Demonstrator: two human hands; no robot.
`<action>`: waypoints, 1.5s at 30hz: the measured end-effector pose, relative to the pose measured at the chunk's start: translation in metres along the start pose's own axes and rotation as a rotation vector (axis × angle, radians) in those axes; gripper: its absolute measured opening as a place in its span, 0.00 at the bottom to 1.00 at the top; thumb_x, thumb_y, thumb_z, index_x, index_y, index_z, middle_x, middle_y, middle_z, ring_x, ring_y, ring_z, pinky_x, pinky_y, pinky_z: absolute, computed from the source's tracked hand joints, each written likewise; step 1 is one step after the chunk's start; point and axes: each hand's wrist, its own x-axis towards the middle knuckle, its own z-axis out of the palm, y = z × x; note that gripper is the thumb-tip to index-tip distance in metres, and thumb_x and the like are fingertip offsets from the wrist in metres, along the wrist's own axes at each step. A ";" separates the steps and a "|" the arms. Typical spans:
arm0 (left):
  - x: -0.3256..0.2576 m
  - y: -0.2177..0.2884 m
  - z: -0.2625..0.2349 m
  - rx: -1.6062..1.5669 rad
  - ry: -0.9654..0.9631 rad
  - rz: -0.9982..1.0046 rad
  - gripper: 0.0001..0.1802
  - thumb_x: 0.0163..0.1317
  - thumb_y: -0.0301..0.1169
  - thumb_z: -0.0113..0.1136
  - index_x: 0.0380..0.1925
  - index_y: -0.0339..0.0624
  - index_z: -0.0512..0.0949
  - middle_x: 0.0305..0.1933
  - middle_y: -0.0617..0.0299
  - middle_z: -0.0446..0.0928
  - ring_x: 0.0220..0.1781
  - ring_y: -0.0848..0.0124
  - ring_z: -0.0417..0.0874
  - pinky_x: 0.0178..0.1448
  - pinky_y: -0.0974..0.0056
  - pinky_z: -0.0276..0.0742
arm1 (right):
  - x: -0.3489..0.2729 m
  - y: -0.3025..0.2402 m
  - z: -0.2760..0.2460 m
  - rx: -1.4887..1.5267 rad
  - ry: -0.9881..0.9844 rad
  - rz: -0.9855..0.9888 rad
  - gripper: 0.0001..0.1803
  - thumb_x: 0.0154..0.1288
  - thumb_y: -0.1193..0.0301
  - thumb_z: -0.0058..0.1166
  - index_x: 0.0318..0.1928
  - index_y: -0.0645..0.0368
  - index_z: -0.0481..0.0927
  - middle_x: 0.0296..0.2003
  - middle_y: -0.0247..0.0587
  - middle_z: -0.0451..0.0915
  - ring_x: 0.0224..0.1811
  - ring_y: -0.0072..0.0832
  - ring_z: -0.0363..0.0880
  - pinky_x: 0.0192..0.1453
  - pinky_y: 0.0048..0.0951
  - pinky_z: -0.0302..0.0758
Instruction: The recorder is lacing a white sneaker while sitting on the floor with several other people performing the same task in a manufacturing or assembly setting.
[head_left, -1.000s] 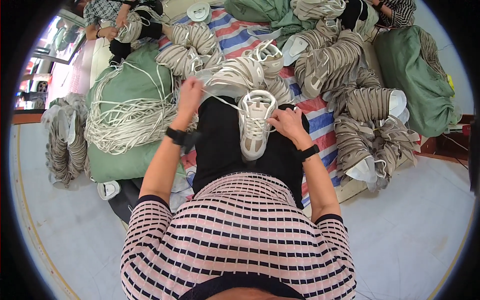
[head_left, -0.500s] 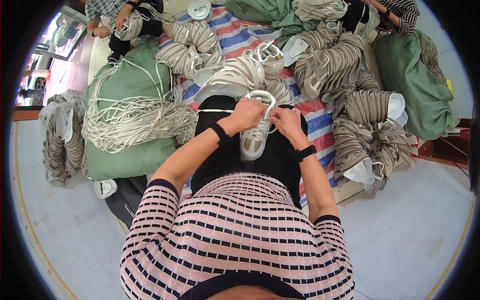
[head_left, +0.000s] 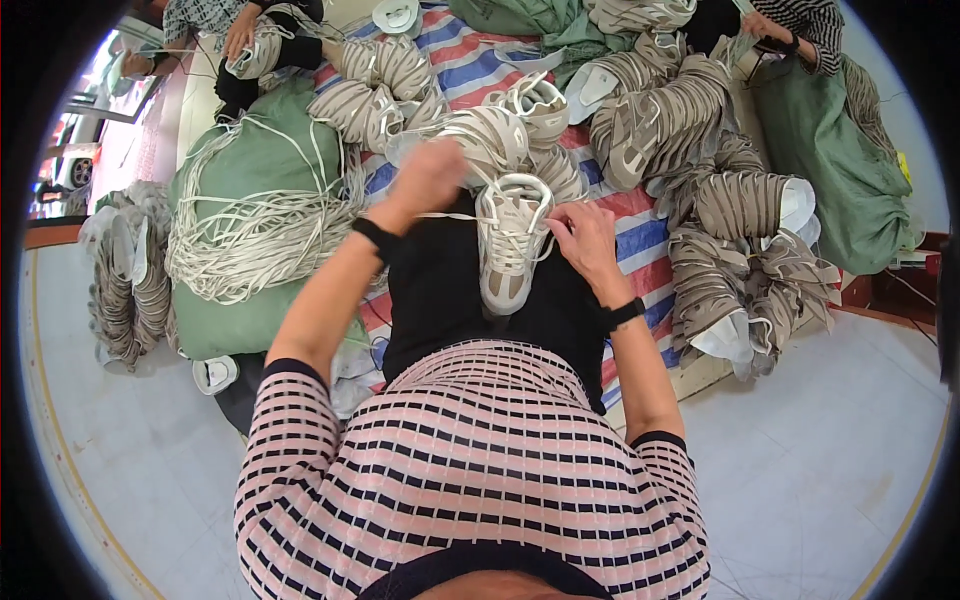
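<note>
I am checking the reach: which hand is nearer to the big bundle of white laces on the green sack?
Left. The left hand is raised just right of the lace bundle; the right hand is farther right, on the shoe.

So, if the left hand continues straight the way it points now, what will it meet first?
The left hand points up and away from the body, pulling a white lace. Straight ahead, it would probably first meet the pile of beige shoes on the striped sheet, though depth is unclear.

Shoe (head_left: pixel 512 245): matt beige-and-white fabric upper with smooth white sole. Laces (head_left: pixel 255 225): flat white woven cord. Sacks (head_left: pixel 240 160): green woven cloth, matt. Mat (head_left: pixel 640 225): striped woven plastic, slight sheen. Floor (head_left: pixel 830 450): smooth, pale, faintly glossy.
</note>
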 end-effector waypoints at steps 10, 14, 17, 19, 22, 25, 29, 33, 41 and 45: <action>-0.061 -0.099 -0.161 0.466 0.555 -0.420 0.07 0.56 0.30 0.61 0.25 0.38 0.75 0.22 0.64 0.69 0.23 0.75 0.67 0.29 0.70 0.65 | -0.031 -0.060 0.037 0.035 -0.172 -0.295 0.12 0.53 0.71 0.56 0.40 0.55 0.75 0.26 0.40 0.77 0.30 0.37 0.78 0.34 0.37 0.68; -0.075 -0.095 -0.139 0.050 0.652 -0.719 0.05 0.58 0.28 0.57 0.27 0.38 0.75 0.29 0.65 0.75 0.28 0.73 0.72 0.35 0.70 0.68 | -0.023 -0.086 0.052 -0.042 -0.275 -0.263 0.18 0.55 0.71 0.54 0.48 0.55 0.72 0.25 0.41 0.76 0.26 0.38 0.78 0.31 0.37 0.71; -0.051 -0.061 -0.132 -1.110 0.856 -0.768 0.06 0.59 0.27 0.49 0.30 0.36 0.72 0.41 0.50 0.77 0.46 0.58 0.78 0.54 0.58 0.72 | -0.004 -0.089 0.071 -0.168 -0.251 -0.210 0.21 0.54 0.72 0.52 0.50 0.57 0.70 0.22 0.42 0.77 0.22 0.38 0.78 0.26 0.37 0.72; -0.029 -0.029 -0.132 -1.414 0.891 -0.797 0.07 0.59 0.28 0.47 0.31 0.35 0.72 0.42 0.48 0.77 0.49 0.56 0.76 0.57 0.57 0.70 | 0.005 -0.084 0.082 -0.264 -0.262 -0.154 0.19 0.53 0.73 0.52 0.49 0.58 0.70 0.21 0.43 0.77 0.21 0.38 0.78 0.25 0.38 0.72; -0.035 -0.034 -0.132 -1.665 1.025 -0.870 0.07 0.60 0.27 0.45 0.28 0.35 0.69 0.34 0.52 0.75 0.39 0.61 0.77 0.46 0.64 0.73 | 0.009 -0.083 0.090 -0.436 -0.339 -0.107 0.11 0.52 0.74 0.51 0.38 0.60 0.75 0.19 0.43 0.77 0.22 0.37 0.78 0.24 0.37 0.73; -0.054 -0.046 -0.126 -1.686 0.786 -1.008 0.10 0.60 0.27 0.44 0.20 0.42 0.61 0.20 0.67 0.58 0.19 0.77 0.57 0.20 0.71 0.51 | -0.008 -0.074 0.070 -0.275 -0.337 -0.262 0.07 0.54 0.70 0.53 0.26 0.61 0.75 0.19 0.45 0.78 0.20 0.35 0.78 0.23 0.34 0.71; -0.122 -0.070 -0.100 -1.271 0.599 -1.108 0.03 0.57 0.24 0.45 0.25 0.41 0.65 0.19 0.68 0.61 0.19 0.78 0.61 0.19 0.73 0.53 | -0.004 -0.095 -0.028 0.957 -0.770 0.284 0.11 0.63 0.68 0.53 0.33 0.64 0.79 0.17 0.31 0.72 0.15 0.18 0.65 0.19 0.20 0.60; -0.118 -0.031 -0.040 -0.850 0.559 -1.270 0.09 0.57 0.22 0.52 0.38 0.38 0.73 0.23 0.67 0.71 0.22 0.80 0.68 0.22 0.75 0.64 | -0.037 -0.030 -0.074 1.262 0.011 0.700 0.09 0.66 0.69 0.49 0.41 0.62 0.76 0.17 0.23 0.65 0.15 0.12 0.59 0.17 0.17 0.55; -0.078 0.016 0.052 -0.249 -0.026 -0.475 0.08 0.57 0.28 0.55 0.34 0.36 0.77 0.29 0.50 0.78 0.31 0.55 0.80 0.37 0.58 0.75 | -0.107 0.104 -0.052 1.733 0.789 1.261 0.10 0.68 0.70 0.43 0.44 0.60 0.75 0.20 0.30 0.66 0.21 0.22 0.59 0.27 0.27 0.62; -0.063 0.045 0.045 -0.156 -0.325 -0.569 0.08 0.59 0.33 0.49 0.31 0.41 0.74 0.25 0.45 0.76 0.31 0.47 0.78 0.35 0.48 0.73 | -0.096 0.140 -0.046 1.740 1.118 1.243 0.13 0.68 0.65 0.43 0.45 0.58 0.75 0.29 0.32 0.72 0.29 0.23 0.68 0.31 0.30 0.67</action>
